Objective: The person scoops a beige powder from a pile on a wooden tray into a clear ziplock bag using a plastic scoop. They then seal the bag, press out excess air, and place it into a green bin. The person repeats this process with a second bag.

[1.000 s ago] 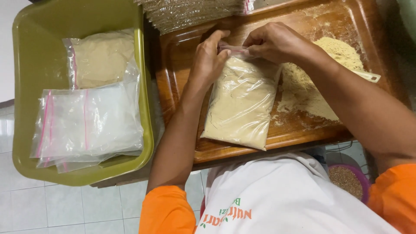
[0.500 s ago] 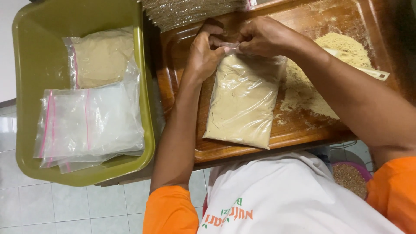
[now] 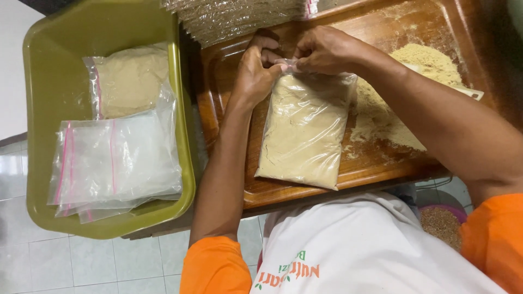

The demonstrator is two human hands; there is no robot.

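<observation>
- a green plastic tub (image 3: 38, 136) sat at the far left, over a pale tiled floor (image 3: 81, 264).
- inside the tub, a stack of empty clear zip bags (image 3: 117, 163) with pink seal strips lay toward the near side, and a filled bag of tan powder (image 3: 131, 79) lay behind it, partly overlapped by the stack.
- just right of the tub stood a wooden tray (image 3: 229, 179), its rim close beside the tub's wall.
- a pile of clear wrappers (image 3: 234, 16) lay across the tray's far edge.
- the left hand (image 3: 256, 71) was curled on the tray, thumb and fingers pinching the left end of a bag's top seal.
- that clear bag of tan powder (image 3: 305, 130) lay flat in the middle of the tray, sealed end away from the person, bottom edge near the tray's front rim.
- the right hand (image 3: 327, 51) was closed on the same seal, fingertips pinching it just beside the left hand's; the two hands were almost touching.
- to the right of the bag, a loose heap of tan powder (image 3: 403, 98) was spread on the tray, touching the bag's right side.
- at the lower right, beneath the tray, a purple bowl of brown grains (image 3: 444, 223) showed beside the person's white and orange shirt (image 3: 370, 250).
</observation>
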